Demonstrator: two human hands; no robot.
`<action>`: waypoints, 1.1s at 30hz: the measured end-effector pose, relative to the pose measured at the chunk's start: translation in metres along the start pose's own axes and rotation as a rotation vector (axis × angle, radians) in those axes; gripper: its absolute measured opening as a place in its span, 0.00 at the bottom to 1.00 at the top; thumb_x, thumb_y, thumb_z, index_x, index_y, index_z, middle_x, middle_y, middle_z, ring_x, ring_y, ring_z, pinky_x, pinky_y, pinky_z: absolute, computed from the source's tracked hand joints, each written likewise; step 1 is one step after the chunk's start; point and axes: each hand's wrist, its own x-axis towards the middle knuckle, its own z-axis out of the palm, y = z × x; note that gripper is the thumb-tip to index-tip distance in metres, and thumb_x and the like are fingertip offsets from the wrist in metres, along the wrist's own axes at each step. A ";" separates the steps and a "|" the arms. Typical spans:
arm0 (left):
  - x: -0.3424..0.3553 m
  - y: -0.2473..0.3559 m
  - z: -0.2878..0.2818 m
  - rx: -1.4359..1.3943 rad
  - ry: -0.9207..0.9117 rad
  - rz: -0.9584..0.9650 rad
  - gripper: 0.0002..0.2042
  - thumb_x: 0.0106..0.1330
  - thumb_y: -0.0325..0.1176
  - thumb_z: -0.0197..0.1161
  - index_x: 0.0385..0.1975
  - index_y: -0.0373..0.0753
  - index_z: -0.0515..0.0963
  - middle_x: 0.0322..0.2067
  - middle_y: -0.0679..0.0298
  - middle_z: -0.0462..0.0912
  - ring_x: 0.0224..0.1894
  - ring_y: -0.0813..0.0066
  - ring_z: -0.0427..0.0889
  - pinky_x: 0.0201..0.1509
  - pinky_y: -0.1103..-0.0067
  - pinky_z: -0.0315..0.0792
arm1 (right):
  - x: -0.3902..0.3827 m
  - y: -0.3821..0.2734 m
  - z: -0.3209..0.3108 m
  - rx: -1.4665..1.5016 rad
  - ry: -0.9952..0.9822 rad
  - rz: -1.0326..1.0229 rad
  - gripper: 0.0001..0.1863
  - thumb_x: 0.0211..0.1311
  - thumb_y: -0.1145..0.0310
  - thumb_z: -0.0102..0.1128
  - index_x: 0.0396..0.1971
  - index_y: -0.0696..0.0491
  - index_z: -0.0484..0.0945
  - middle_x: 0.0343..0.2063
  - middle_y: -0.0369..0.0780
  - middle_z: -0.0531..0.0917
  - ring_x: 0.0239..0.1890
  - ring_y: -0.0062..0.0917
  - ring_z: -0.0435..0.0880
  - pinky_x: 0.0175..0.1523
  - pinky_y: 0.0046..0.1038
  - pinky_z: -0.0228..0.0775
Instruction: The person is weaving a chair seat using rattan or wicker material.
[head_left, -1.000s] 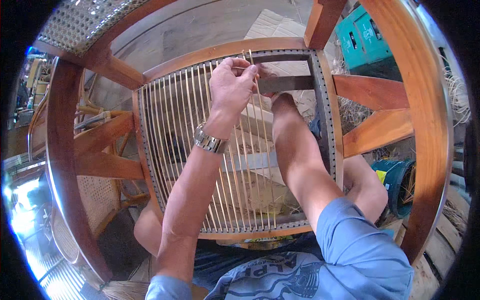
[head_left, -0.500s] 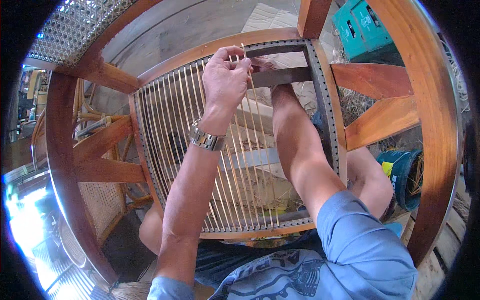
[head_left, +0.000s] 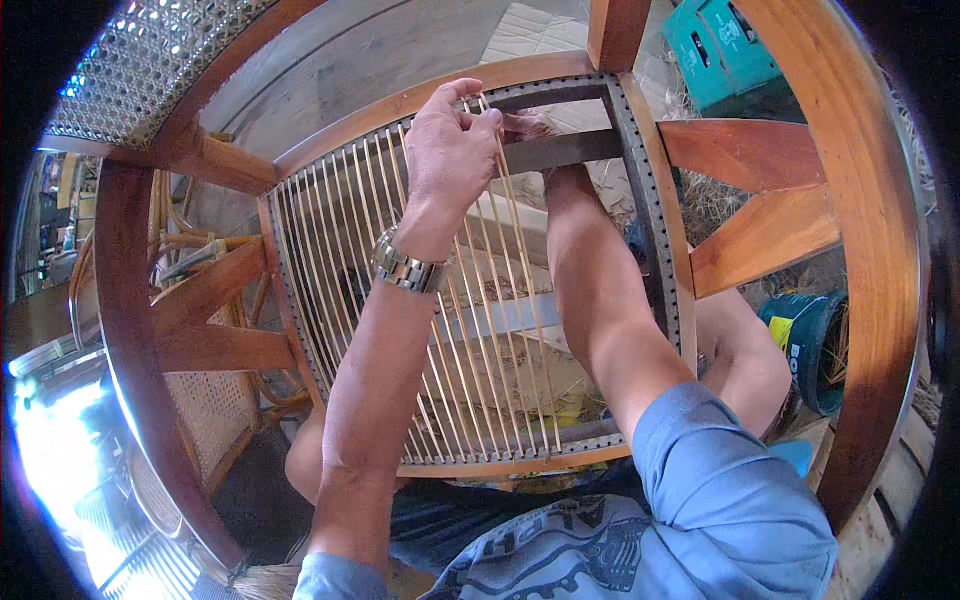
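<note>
A wooden chair seat frame (head_left: 552,66) lies before me, its inner edge lined with small holes. Pale cane strands (head_left: 352,215) run across it from far rail to near rail, filling the left and middle. My left hand (head_left: 450,150), wearing a metal watch (head_left: 405,268), is at the far rail. Its thumb and fingers are closed around the far end of the rightmost cane strand (head_left: 524,262). My right arm reaches down through the bare right part of the frame. Beneath the far rail my right hand (head_left: 527,127) shows only partly; its fingers are hidden.
A dark crossbar (head_left: 570,151) spans the seat opening near my right wrist. Wooden chair legs and braces (head_left: 745,155) stand on both sides. A green crate (head_left: 722,55) sits at the far right, a dark green bucket (head_left: 812,350) at the right. Woven cane (head_left: 150,65) fills a panel upper left.
My left index finger has straightened a little above the far rail. The strand's tip, which stuck up beside it, now sits lower. My right hand stays beneath the frame.
</note>
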 end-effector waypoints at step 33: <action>0.004 0.030 0.008 0.557 -0.017 0.107 0.18 0.65 0.34 0.64 0.55 0.39 0.78 0.30 0.56 0.87 0.34 0.67 0.86 0.45 0.70 0.77 | 0.012 0.015 -0.019 0.169 -0.127 -0.030 0.11 0.58 0.57 0.67 0.31 0.48 0.82 0.26 0.32 0.84 0.27 0.20 0.81 0.39 0.23 0.72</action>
